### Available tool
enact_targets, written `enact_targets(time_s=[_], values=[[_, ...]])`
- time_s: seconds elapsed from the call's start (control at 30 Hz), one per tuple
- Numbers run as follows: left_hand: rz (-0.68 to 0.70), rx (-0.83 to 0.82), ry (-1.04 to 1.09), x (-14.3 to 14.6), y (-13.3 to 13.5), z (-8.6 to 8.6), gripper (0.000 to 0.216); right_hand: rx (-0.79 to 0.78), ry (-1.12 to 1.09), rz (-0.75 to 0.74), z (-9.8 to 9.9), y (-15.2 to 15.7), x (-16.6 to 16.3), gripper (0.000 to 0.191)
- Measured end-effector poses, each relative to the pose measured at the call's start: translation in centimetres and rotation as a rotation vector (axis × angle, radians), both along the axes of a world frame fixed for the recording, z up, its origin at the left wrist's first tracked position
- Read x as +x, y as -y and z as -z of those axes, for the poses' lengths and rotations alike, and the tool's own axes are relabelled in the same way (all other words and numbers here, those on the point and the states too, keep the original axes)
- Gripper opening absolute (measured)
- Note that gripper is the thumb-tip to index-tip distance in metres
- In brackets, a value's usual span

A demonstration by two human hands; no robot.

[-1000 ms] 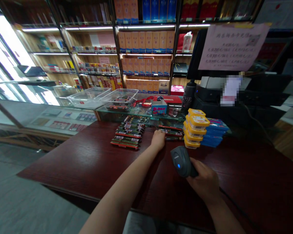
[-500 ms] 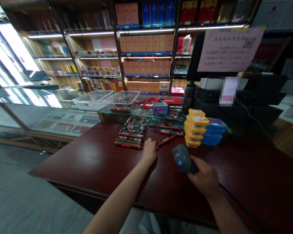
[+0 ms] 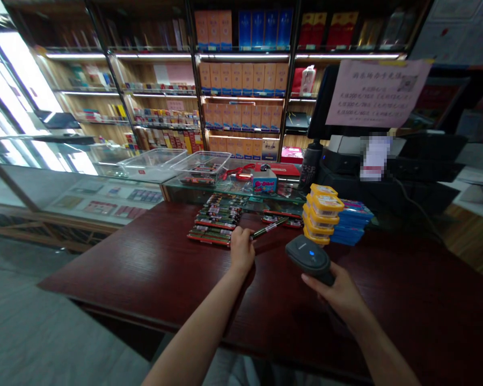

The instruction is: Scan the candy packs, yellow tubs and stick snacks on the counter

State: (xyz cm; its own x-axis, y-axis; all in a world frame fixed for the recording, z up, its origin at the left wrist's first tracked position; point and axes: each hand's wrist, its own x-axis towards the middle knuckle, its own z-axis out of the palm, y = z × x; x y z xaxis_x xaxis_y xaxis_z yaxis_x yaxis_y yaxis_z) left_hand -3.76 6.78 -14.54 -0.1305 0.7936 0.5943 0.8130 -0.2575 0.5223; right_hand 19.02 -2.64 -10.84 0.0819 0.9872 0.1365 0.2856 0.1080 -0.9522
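Note:
My left hand [image 3: 242,251] is closed on the near end of a slim, stick-shaped packet [image 3: 268,229], which slants up to the right above the table. Just left of that hand lies a pile of similar slim packets [image 3: 214,221], green with red edges. A few more packets [image 3: 286,219] lie beyond, beside a stack of yellow-lidded tubs [image 3: 321,214]. In my right hand [image 3: 343,294] is a dark grey barcode scanner [image 3: 309,258] with a blue light, its head toward the left. The fingers behind its handle are partly hidden.
Blue packs [image 3: 349,224] are stacked right of the tubs. Behind the dark red table [image 3: 145,268] runs a glass counter [image 3: 173,188] with clear plastic bins [image 3: 203,163] and a small blue box [image 3: 264,181]. A monitor [image 3: 324,102] with a paper sign stands at right.
The packet in my left hand has turned, now showing its green and white side, and sits slightly further left. The scanner has tilted, with its top now facing me more.

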Motion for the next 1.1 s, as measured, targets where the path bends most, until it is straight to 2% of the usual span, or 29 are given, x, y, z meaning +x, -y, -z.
enact_targets(time_s=[0.13,0.27,0.5,0.6,0.67,0.77,0.87,1.0,1.1], values=[[0.001,-0.036,0.019,0.0,0.0,-0.2,0.019,-0.043,-0.053,0.007,0.0,0.6,0.0,0.036],[0.007,-0.041,0.016,0.1,0.1,-0.4,0.017,-0.015,-0.004,0.010,0.1,0.7,0.3,0.038],[-0.016,-0.037,-0.006,0.2,0.4,-0.6,0.022,0.132,0.190,0.025,0.0,0.1,0.9,0.037],[-0.015,-0.034,-0.006,0.2,0.3,-0.5,0.022,0.178,0.397,0.087,-0.2,-0.2,1.1,0.030],[-0.017,-0.039,-0.005,0.1,0.2,-0.4,0.022,0.221,0.601,0.153,0.2,-0.5,1.3,0.030],[-0.013,-0.046,-0.008,0.1,0.1,-0.3,0.024,0.402,0.816,0.227,1.4,-0.8,1.5,0.033],[0.009,-0.041,-0.036,-0.1,-0.3,-0.3,0.025,0.510,0.879,0.209,2.7,-0.9,1.7,0.032],[0.036,-0.041,-0.050,-1.4,-1.2,-1.0,0.026,0.516,0.900,0.209,3.4,-0.9,2.0,0.032],[0.041,-0.063,-0.020,-3.7,-2.0,-2.0,0.028,0.512,0.883,0.226,3.5,-0.8,2.2,0.032]])
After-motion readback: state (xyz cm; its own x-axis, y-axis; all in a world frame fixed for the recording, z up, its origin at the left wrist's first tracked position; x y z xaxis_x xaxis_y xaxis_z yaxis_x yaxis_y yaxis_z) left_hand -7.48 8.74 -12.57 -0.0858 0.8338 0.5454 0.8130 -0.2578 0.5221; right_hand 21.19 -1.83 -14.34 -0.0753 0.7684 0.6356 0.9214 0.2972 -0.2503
